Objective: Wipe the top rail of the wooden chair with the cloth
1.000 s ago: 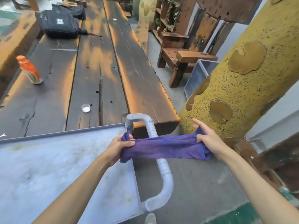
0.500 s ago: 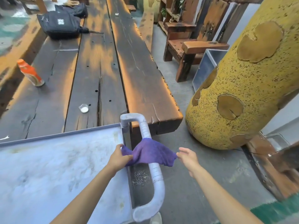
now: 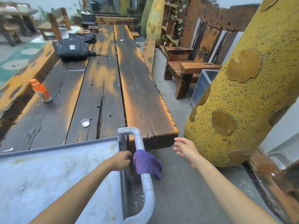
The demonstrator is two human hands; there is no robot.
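Purple cloth (image 3: 146,164) draped over cart handle (image 3: 146,183), L hand (image 3: 120,160) beside it, grip unclear, R hand (image 3: 186,149) open, empty

1. Your left hand (image 3: 120,160) and right hand (image 3: 186,148) are both bare, with no gloves.
2. No rings show on any finger that you can see.
3. Both wrists are free of a watch or a band.
4. Your forearms are uncovered right down to the lower edge of the view; no sleeve reaches them.
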